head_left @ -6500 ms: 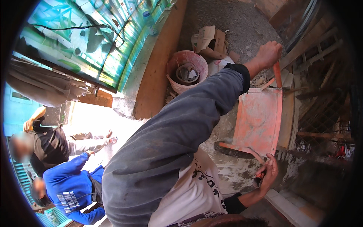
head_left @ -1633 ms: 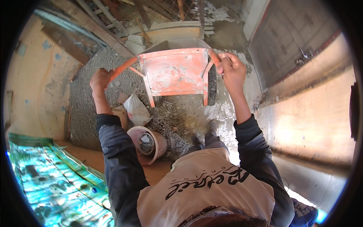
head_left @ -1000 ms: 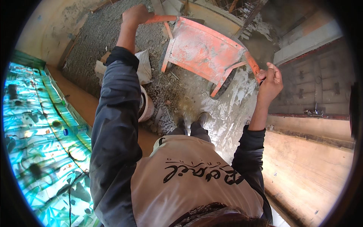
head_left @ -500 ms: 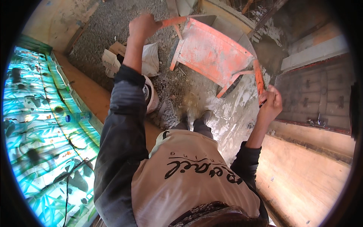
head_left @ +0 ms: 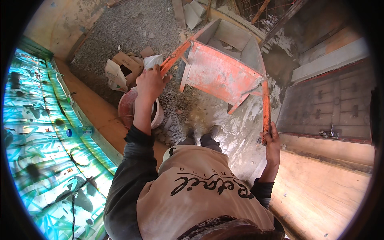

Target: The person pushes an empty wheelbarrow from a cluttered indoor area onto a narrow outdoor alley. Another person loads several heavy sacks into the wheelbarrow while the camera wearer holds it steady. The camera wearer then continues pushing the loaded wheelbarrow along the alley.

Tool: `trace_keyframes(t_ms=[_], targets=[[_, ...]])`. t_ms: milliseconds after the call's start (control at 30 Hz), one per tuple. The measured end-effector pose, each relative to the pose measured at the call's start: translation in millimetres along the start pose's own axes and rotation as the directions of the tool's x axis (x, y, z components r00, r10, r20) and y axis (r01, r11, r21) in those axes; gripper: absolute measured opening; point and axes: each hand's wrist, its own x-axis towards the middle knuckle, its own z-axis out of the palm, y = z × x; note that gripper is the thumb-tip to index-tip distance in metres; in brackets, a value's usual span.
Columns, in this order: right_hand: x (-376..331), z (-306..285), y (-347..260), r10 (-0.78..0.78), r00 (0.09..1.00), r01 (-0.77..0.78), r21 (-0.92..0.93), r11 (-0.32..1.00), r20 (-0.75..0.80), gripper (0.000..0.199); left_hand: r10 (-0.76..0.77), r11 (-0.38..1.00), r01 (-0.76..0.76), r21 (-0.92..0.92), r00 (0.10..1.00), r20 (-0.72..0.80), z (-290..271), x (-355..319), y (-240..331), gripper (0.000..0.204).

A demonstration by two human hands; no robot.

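An orange wheelbarrow (head_left: 222, 68), worn and dusted with cement, stands in front of me, its grey tray showing some scraps inside. Its left handle (head_left: 175, 59) runs back to my left hand (head_left: 150, 86), which is closed at the handle's end with the thumb on the right side. On the other side, the right handle (head_left: 266, 100) reaches my right hand (head_left: 273, 145), whose fingers curl about its tip. The handle ends are partly hidden by my fingers.
Below my left hand stands a bucket (head_left: 159, 116) beside an opened cardboard box (head_left: 130, 64). Gravel (head_left: 132, 26) covers the floor behind. A plastic bottle (head_left: 79, 131) lies on the patterned blue-green sheet (head_left: 36, 160) at left. A grey metal door panel (head_left: 320, 106) is at right.
Both hands have come down and nearer to me with the handles. The wheelbarrow has tipped back, so more of its tray's inside shows. The bucket is more in view.
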Motion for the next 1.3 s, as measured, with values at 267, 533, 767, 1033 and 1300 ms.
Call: trace_keyframes(t_ms=[267,533,767,1033,1300], targets=[[59,-29,25,0.207,0.970,-0.139,-0.405,0.904,0.129,0.054,-0.046,0.991,0.050,-0.121,0.998,0.032,20,-51,7,0.062],[96,-36,18,0.238,0.960,-0.205,-0.210,0.956,0.147,0.051,-0.128,0.972,0.137,-0.191,0.990,0.060,20,-68,31,0.061],[109,-48,47,0.187,0.963,-0.120,-0.313,0.942,0.192,0.053,-0.265,0.952,0.275,-0.132,0.960,0.085,39,-95,34,0.050],[123,-67,75,0.199,0.939,-0.086,-0.369,0.925,0.282,0.036,-0.430,0.880,0.451,-0.149,0.890,0.154,65,-137,56,0.047],[192,-82,100,0.227,0.934,-0.083,-0.449,0.890,0.276,0.017,-0.512,0.798,0.538,-0.271,0.843,0.164,111,-171,82,0.044]])
